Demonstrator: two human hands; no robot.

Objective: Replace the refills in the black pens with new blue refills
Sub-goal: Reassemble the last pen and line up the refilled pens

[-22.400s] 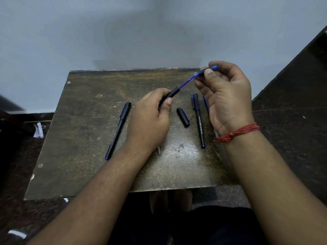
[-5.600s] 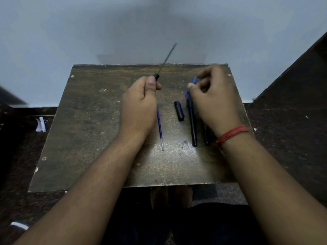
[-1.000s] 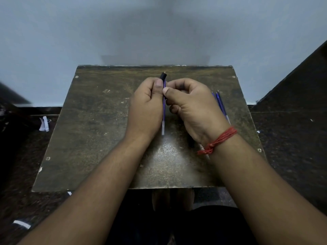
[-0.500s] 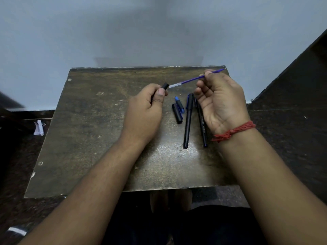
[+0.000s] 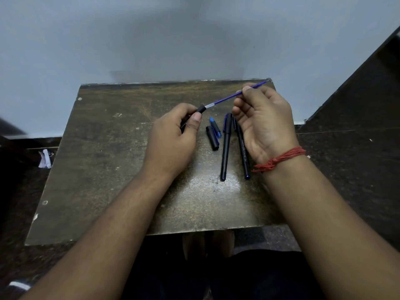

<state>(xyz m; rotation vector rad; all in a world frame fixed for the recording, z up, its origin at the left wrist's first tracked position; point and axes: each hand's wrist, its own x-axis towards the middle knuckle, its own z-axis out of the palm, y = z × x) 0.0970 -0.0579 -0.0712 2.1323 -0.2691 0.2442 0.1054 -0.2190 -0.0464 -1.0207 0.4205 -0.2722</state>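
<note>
Left hand (image 5: 173, 137) gripping pen barrel (image 5: 200, 109), right hand (image 5: 264, 122) pinching blue refill (image 5: 227, 98), tip just entering, frame centre. Two capped pens (image 5: 225, 148) waiting on table (image 5: 104, 169); guessing roughly partway.

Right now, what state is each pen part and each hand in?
pen barrel: uncapped, gripped by the left hand, open end toward the refill.
blue refill: pinched by the right hand, one end at the barrel's mouth, most of it outside.
loose cap: off, lying on the table.
blue end piece: detached, lying beside the cap.
two black pens: capped, lying side by side.
</note>
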